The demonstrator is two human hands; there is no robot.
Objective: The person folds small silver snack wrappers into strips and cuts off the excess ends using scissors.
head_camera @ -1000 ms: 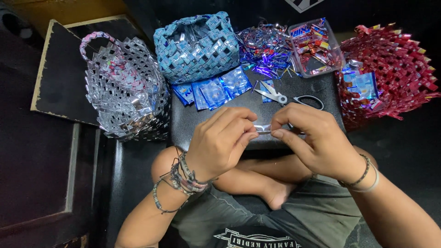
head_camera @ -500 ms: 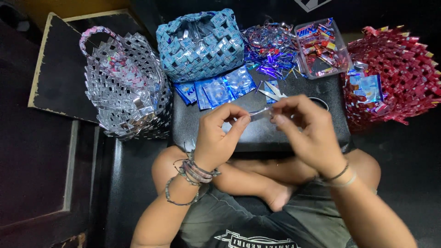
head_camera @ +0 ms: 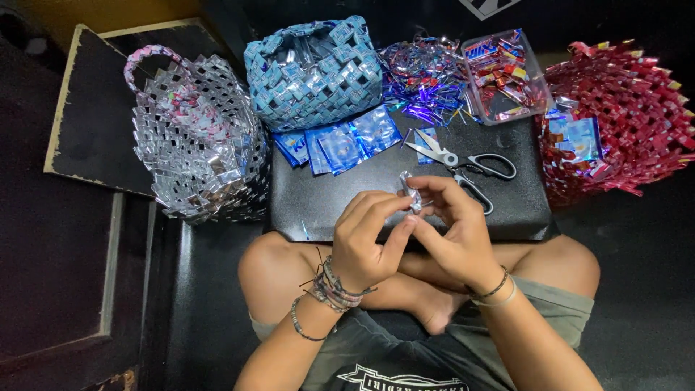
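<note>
two hands (head_camera: 416, 235) pinch foil strip (head_camera: 410, 190) | scissors (head_camera: 463, 165) just beyond | woven baskets (head_camera: 311, 69) around

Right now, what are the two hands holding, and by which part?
A small folded silver foil strip, pinched at its lower end between left hand and right hand.

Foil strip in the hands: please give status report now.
Left hand and right hand both pinch the small silver foil strip. Held above black board. Scissors lie beyond, apart.

Blue foil packets (head_camera: 340, 145) beside scissors (head_camera: 463, 163)
</note>
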